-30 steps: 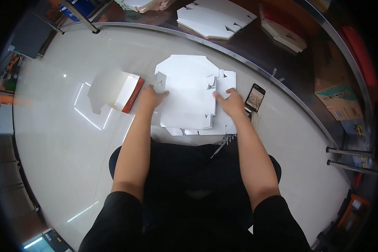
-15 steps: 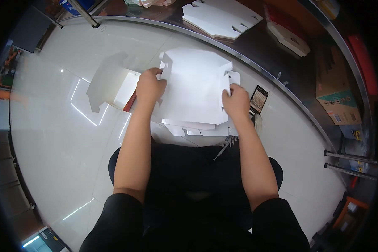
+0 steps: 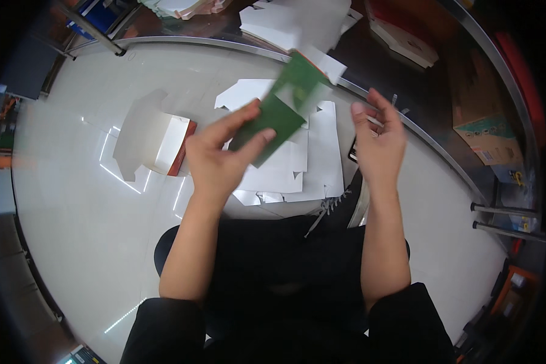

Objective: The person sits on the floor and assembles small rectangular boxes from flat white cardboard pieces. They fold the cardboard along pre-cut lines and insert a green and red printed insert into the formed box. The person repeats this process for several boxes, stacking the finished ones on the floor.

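Observation:
My left hand (image 3: 219, 159) grips a partly folded cardboard box (image 3: 266, 126) between thumb and fingers, its green outer side turned toward me. The box is tilted up and blurred by motion; its white flaps point away over the table edge. To the right of it, my right hand (image 3: 379, 145) is raised with its fingers apart and nothing in them. Beneath lies a stack of flat white box blanks (image 3: 324, 145) on the floor. A part-folded box (image 3: 171, 144) with a red side and a white inside sits on the floor to the left.
A dark low table with a metal edge (image 3: 428, 133) curves across the far side. On it lie flat white blanks (image 3: 266, 25) and a red-backed stack (image 3: 403, 42). A phone (image 3: 352, 150) is partly hidden by my right hand. A brown carton (image 3: 484, 130) stands at the right.
The white box has been lifted off the stack and tipped away, so its green outside shows. My right hand has let go and moved right; my left hand still holds it.

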Demonstrator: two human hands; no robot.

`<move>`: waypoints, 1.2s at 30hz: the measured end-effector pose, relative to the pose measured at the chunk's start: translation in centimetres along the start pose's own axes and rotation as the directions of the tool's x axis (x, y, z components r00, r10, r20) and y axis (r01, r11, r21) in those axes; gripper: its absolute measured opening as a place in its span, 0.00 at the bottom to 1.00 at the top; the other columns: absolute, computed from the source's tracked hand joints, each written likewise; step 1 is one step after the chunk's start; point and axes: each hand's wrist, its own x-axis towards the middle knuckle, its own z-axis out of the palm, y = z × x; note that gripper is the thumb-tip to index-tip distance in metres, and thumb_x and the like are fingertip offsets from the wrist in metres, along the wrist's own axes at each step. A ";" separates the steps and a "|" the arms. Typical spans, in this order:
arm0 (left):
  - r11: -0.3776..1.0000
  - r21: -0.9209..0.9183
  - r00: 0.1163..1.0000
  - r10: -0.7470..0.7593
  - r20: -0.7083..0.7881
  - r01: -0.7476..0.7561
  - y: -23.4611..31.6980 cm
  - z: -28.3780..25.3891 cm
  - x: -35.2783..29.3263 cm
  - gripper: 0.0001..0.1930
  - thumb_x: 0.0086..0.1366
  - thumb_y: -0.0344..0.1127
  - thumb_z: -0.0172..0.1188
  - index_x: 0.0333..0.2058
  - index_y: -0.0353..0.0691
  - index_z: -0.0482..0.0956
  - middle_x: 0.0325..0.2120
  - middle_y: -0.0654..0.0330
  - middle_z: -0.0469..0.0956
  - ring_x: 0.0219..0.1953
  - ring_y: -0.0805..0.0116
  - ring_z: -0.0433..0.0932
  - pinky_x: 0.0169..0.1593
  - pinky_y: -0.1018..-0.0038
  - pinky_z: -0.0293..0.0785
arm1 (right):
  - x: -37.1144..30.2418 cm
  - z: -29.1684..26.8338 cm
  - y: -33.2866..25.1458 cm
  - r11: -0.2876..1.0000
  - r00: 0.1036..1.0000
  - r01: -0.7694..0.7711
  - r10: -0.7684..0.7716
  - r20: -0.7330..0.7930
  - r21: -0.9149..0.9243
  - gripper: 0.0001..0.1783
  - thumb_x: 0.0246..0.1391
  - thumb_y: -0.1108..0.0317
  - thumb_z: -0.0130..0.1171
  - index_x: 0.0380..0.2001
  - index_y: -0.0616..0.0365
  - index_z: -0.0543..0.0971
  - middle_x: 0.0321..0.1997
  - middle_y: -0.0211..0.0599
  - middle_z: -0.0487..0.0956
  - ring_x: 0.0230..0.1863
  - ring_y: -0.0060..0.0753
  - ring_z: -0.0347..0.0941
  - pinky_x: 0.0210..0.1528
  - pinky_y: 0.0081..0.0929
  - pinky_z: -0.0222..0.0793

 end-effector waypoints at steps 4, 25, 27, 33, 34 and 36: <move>0.847 0.331 0.906 0.354 0.230 -0.415 0.3 0.9 -0.8 0.17 0.50 0.25 0.75 0.41 0.38 0.85 0.44 0.54 0.87 0.36 0.63 0.88 0.38 0.74 0.85 | -0.4 -2.3 -1.3 0.735 0.945 -0.236 0.021 0.326 0.636 0.16 0.61 0.66 0.68 0.47 0.65 0.82 0.41 0.35 0.84 0.43 0.24 0.79 0.48 0.24 0.74; 0.897 0.282 0.934 0.358 -0.008 -0.341 1.4 1.7 -1.3 0.19 0.47 0.25 0.77 0.40 0.30 0.86 0.41 0.43 0.86 0.42 0.58 0.89 0.43 0.72 0.85 | -5.1 1.2 -3.4 0.929 0.960 -0.188 0.105 0.258 0.320 0.14 0.54 0.63 0.76 0.37 0.58 0.83 0.27 0.25 0.79 0.26 0.20 0.72 0.29 0.25 0.69; 0.910 0.263 0.942 0.336 -0.018 -0.320 1.5 1.8 -1.3 0.19 0.47 0.25 0.78 0.40 0.31 0.86 0.41 0.43 0.87 0.42 0.59 0.89 0.43 0.71 0.85 | -5.6 1.8 -3.2 0.878 0.967 -0.157 0.044 0.250 0.452 0.13 0.56 0.62 0.75 0.35 0.58 0.82 0.26 0.26 0.78 0.26 0.21 0.72 0.30 0.25 0.68; 0.992 0.107 0.998 0.068 0.005 -0.068 1.6 1.7 -1.5 0.25 0.48 0.26 0.78 0.48 0.33 0.84 0.47 0.43 0.84 0.46 0.59 0.87 0.45 0.68 0.86 | -6.2 2.3 -3.1 0.945 0.940 -0.071 -0.043 0.338 0.318 0.12 0.60 0.61 0.71 0.38 0.58 0.83 0.30 0.29 0.80 0.31 0.22 0.76 0.36 0.24 0.72; 0.997 0.064 0.997 0.040 0.060 -0.044 1.8 1.4 -1.0 0.27 0.49 0.26 0.77 0.51 0.35 0.83 0.49 0.44 0.83 0.47 0.59 0.86 0.45 0.67 0.86 | -5.9 2.3 -2.7 0.943 0.946 -0.035 -0.076 0.315 0.332 0.12 0.61 0.61 0.70 0.37 0.58 0.84 0.31 0.29 0.80 0.31 0.23 0.76 0.36 0.24 0.71; 0.997 0.023 0.984 -0.072 0.166 0.069 3.4 1.1 -0.1 0.31 0.50 0.26 0.76 0.56 0.38 0.81 0.52 0.45 0.81 0.50 0.58 0.85 0.45 0.66 0.87 | -5.6 2.1 -2.3 0.912 0.940 0.028 -0.163 0.299 0.409 0.11 0.61 0.61 0.70 0.36 0.58 0.84 0.32 0.29 0.81 0.32 0.26 0.77 0.36 0.26 0.72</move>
